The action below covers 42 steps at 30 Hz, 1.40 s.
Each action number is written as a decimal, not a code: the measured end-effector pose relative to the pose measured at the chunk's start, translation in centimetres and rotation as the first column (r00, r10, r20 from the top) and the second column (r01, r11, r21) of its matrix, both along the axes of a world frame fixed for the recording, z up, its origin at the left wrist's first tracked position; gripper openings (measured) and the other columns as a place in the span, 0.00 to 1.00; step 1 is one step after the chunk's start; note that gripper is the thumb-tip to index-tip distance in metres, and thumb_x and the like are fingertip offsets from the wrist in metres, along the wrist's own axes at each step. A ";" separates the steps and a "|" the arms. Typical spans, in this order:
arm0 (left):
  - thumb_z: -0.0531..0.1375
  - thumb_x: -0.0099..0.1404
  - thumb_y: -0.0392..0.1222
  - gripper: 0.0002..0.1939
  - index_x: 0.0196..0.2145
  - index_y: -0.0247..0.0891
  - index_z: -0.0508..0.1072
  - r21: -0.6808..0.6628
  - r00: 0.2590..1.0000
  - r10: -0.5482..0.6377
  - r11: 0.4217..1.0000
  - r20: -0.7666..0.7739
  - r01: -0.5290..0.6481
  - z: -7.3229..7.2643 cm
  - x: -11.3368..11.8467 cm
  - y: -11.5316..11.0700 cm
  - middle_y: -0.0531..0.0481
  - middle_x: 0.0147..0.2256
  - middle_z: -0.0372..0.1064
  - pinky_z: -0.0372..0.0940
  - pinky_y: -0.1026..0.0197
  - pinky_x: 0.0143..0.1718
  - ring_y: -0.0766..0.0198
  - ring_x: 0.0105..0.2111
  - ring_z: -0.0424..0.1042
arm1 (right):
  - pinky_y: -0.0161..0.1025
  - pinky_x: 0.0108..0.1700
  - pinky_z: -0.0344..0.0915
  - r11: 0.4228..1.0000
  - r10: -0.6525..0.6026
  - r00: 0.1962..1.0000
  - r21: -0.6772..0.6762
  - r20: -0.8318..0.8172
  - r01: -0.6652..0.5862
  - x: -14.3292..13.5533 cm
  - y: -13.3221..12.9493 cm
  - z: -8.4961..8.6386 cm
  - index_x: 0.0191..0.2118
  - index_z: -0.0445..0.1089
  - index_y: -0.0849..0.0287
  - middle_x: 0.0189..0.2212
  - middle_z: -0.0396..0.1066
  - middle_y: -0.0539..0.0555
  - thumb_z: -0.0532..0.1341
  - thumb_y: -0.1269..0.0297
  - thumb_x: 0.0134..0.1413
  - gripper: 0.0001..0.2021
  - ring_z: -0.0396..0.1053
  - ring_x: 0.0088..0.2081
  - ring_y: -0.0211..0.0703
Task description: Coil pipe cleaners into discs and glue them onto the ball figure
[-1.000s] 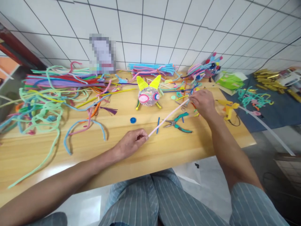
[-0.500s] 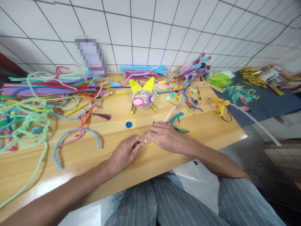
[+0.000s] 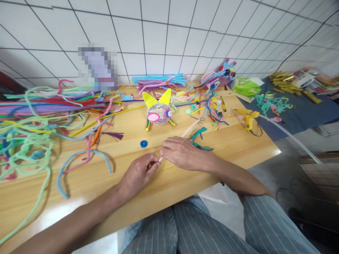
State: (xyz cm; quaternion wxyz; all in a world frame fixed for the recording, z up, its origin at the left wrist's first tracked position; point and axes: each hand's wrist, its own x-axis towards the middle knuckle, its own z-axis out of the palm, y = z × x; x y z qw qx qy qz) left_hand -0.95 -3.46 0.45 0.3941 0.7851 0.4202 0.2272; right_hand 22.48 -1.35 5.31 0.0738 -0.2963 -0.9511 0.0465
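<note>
My left hand (image 3: 139, 173) pinches one end of a pale pink pipe cleaner (image 3: 190, 128) over the front of the wooden table. Close beside it, my right hand (image 3: 180, 152) has its fingers closed on the same pipe cleaner, whose far end sticks out behind the hand. Beyond both hands stands a round, clear figure (image 3: 159, 113) with yellow ears, pink-rimmed and blue eyes and dark legs with yellow tips. A small blue disc (image 3: 143, 144) lies behind my left hand. Teal-handled pliers (image 3: 200, 145) rest just behind my right wrist, their jaws partly hidden.
Tangled pipe cleaners (image 3: 34, 141) cover the table's left side, and a blue and pink bundle (image 3: 161, 81) lies by the tiled wall. A yellow glue gun (image 3: 249, 119) stands at the right. Scraps, a cutter (image 3: 222, 103) and a green packet (image 3: 246, 87) lie farther back.
The camera view has shifted slightly. My right hand has moved a little to the left and covers less of the pliers. Both hands keep their hold on the pipe cleaner.
</note>
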 end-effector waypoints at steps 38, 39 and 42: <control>0.59 0.65 0.42 0.07 0.32 0.37 0.73 -0.261 0.985 0.087 0.964 0.149 -0.045 0.3 -0.3 0.9 0.55 0.26 0.71 0.60 0.66 0.29 0.68 0.25 0.64 | 0.44 0.42 0.55 0.991 -0.024 0.996 0.133 -0.088 0.036 -0.9 -1.0 -1.9 0.37 0.71 0.60 0.33 0.70 0.54 0.56 0.75 0.71 0.10 0.62 0.38 0.46; 0.59 0.64 0.42 0.07 0.32 0.37 0.73 -0.252 0.985 0.089 0.967 0.148 -0.049 0.3 -0.3 0.9 0.55 0.25 0.70 0.60 0.66 0.30 0.69 0.25 0.64 | 0.44 0.42 0.55 0.989 -0.027 0.995 0.140 -0.094 0.040 -1.0 -1.0 -1.9 0.36 0.71 0.60 0.33 0.70 0.54 0.56 0.75 0.71 0.10 0.62 0.37 0.46; 0.59 0.64 0.41 0.06 0.31 0.37 0.72 -0.238 0.984 0.092 0.970 0.154 -0.053 0.4 -0.2 0.8 0.55 0.25 0.70 0.61 0.66 0.29 0.68 0.25 0.65 | 0.44 0.42 0.55 0.984 -0.037 0.993 0.169 -0.111 0.056 -1.1 -1.1 -1.8 0.35 0.71 0.60 0.32 0.70 0.54 0.57 0.75 0.69 0.10 0.63 0.37 0.46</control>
